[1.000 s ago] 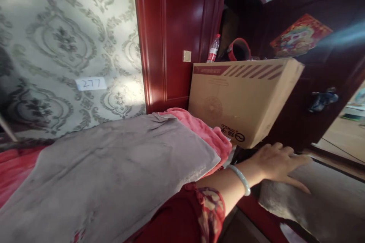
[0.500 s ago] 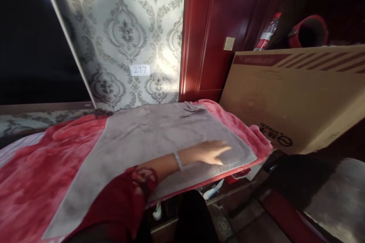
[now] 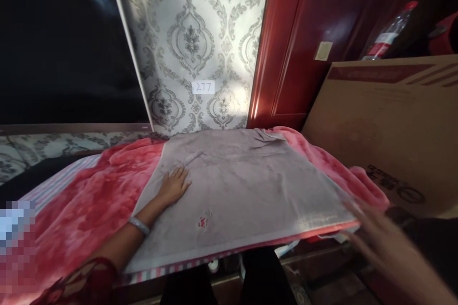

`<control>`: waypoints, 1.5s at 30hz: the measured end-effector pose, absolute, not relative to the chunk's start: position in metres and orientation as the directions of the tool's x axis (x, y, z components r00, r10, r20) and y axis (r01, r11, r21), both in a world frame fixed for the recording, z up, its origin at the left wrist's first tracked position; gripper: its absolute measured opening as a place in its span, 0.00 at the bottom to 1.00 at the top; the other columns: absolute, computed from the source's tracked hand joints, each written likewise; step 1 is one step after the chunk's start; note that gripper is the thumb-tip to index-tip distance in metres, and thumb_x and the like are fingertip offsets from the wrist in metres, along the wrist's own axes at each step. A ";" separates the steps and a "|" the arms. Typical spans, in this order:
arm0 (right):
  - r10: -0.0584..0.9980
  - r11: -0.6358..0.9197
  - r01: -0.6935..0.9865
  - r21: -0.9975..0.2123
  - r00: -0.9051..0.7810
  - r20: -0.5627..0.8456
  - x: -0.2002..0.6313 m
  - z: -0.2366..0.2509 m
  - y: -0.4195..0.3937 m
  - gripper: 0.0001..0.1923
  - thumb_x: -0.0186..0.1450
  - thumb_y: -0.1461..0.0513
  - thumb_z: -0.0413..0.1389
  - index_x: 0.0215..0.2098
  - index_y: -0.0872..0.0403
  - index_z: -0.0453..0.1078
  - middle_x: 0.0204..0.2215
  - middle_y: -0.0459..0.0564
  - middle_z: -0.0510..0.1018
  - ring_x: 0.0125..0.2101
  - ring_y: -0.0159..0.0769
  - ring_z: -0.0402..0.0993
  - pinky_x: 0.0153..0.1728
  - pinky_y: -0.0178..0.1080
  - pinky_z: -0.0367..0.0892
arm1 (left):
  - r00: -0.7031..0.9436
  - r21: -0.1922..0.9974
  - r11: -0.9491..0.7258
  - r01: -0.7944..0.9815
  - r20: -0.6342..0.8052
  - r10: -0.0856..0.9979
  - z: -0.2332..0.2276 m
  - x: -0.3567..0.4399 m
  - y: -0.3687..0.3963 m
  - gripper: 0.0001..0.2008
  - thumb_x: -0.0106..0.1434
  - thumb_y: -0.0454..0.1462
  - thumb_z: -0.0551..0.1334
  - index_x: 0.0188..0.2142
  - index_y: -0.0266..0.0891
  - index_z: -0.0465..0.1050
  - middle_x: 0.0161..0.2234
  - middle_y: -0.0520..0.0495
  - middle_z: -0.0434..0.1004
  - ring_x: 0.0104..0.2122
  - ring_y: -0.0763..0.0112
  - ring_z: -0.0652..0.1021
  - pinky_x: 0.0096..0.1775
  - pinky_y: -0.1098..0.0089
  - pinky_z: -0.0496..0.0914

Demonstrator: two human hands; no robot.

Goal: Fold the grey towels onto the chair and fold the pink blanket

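Lying under left fingers (image 3: 180,174): grey cloth (image 3: 246,190)

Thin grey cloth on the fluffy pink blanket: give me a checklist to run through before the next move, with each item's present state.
1. Grey cloth lies over the fluffy pink blanket: ok, with pink showing on both sides.
2. Cloth smooth: not ok; creases show, most clearly near its back right corner.
3. Left hand open, palm down on the cloth near its left edge: ok.
4. Right hand touching the cloth's front right corner: cannot tell; it is close but blurred.
5. Small red-and-white mark near the front edge uncovered: ok.
6. Large brown cardboard box apart from the blanket: cannot tell.
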State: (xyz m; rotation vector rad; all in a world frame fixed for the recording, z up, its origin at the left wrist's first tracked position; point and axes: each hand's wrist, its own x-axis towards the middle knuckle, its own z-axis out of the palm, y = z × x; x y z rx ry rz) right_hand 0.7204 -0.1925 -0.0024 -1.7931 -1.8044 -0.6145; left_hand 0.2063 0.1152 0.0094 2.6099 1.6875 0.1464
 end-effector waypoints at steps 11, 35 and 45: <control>0.979 0.154 0.981 -0.119 -0.135 0.150 0.562 -0.031 0.045 0.31 0.73 0.51 0.46 0.73 0.49 0.56 0.72 0.55 0.54 0.71 0.51 0.49 0.67 0.58 0.53 | -0.005 0.319 -0.048 0.947 0.161 0.987 0.022 0.175 0.163 0.25 0.69 0.40 0.57 0.64 0.35 0.67 0.67 0.31 0.65 0.66 0.53 0.67 0.63 0.58 0.63; 0.939 0.231 0.970 -0.077 -0.202 0.280 0.581 -0.086 0.042 0.31 0.75 0.46 0.41 0.74 0.40 0.52 0.73 0.49 0.53 0.71 0.51 0.49 0.66 0.64 0.54 | -0.342 0.447 0.247 0.860 0.144 0.929 0.022 0.138 0.283 0.17 0.70 0.37 0.53 0.52 0.31 0.74 0.52 0.25 0.78 0.52 0.47 0.79 0.50 0.57 0.71; 0.958 0.200 0.972 -0.120 -0.169 0.231 0.574 -0.069 0.041 0.32 0.73 0.47 0.42 0.72 0.45 0.57 0.72 0.52 0.56 0.71 0.52 0.50 0.66 0.63 0.53 | -0.163 0.500 0.114 0.858 0.055 0.985 0.031 0.111 0.196 0.16 0.61 0.45 0.63 0.41 0.36 0.77 0.35 0.42 0.81 0.36 0.60 0.80 0.37 0.68 0.73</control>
